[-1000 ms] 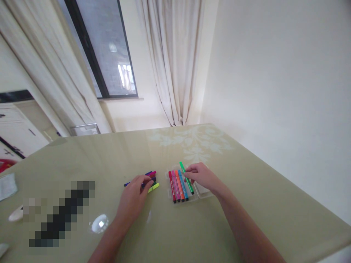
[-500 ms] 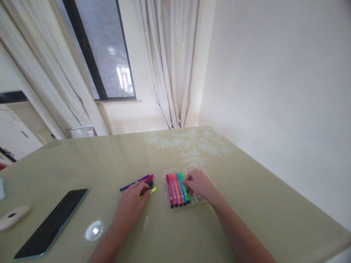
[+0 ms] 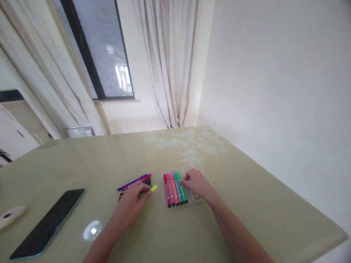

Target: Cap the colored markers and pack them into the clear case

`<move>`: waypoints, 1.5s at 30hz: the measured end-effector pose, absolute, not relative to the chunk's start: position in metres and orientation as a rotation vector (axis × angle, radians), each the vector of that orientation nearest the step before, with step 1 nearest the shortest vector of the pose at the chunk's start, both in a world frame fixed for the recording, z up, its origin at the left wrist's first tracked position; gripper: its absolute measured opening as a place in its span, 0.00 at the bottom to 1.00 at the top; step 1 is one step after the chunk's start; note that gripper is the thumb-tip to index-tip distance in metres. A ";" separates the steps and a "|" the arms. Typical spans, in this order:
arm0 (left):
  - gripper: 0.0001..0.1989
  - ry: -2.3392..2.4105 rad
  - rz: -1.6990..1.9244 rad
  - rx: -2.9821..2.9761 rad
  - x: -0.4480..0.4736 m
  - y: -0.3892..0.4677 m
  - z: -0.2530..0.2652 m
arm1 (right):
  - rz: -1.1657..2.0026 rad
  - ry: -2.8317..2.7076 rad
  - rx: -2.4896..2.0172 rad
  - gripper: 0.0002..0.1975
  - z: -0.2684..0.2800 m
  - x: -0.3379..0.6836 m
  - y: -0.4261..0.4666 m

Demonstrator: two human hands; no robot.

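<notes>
My left hand (image 3: 134, 199) is closed in a pinch around a yellow marker (image 3: 153, 189), whose cap end sticks out to the right of the fingertips. Under and behind that hand lies a small pile of dark, purple and magenta markers (image 3: 137, 180), partly covered by it. To the right, an open clear plastic case (image 3: 163, 200) holds a row of red, pink, orange, blue and green markers (image 3: 175, 190). My right hand (image 3: 196, 183) rests over the case's right part, fingers curled and fingertips against the green marker (image 3: 182, 190); what they grip, if anything, is hidden.
A black tablet-like slab (image 3: 48, 223) lies on the glossy table (image 3: 164, 237) at the left, beside a white oval object (image 3: 12, 216). A wall (image 3: 274, 91) runs along the table's right side; curtains (image 3: 171, 65) and a window stand beyond the far edge.
The yellow marker has shifted clear of the pile's edge in my left hand, its cap now tilting up to the right. My right hand stays by the green marker. The view has shifted slightly.
</notes>
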State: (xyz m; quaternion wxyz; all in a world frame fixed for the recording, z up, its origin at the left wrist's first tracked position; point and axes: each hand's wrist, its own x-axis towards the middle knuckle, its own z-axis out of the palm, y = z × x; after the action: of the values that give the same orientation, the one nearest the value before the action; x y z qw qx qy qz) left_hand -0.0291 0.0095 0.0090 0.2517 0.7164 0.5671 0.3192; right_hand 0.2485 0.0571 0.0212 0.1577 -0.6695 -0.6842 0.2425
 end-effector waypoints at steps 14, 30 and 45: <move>0.22 1.157 1.146 1.249 -0.003 0.003 0.017 | 1.132 -1.935 -1.153 0.07 0.034 0.191 0.019; 0.26 1.197 0.612 2.473 0.011 -0.014 -0.012 | 1.161 -1.733 -1.742 0.04 0.031 0.263 0.052; 0.23 1.233 0.604 2.507 0.008 -0.011 -0.011 | 0.958 -1.878 -1.843 0.08 0.033 0.259 0.052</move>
State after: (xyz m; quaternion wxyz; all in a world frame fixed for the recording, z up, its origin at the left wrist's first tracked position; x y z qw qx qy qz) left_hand 0.0075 -0.0108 -0.0115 0.1413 0.8682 0.4271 0.2093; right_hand 0.2590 0.0516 0.0325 0.1699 -0.6486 -0.6609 0.3371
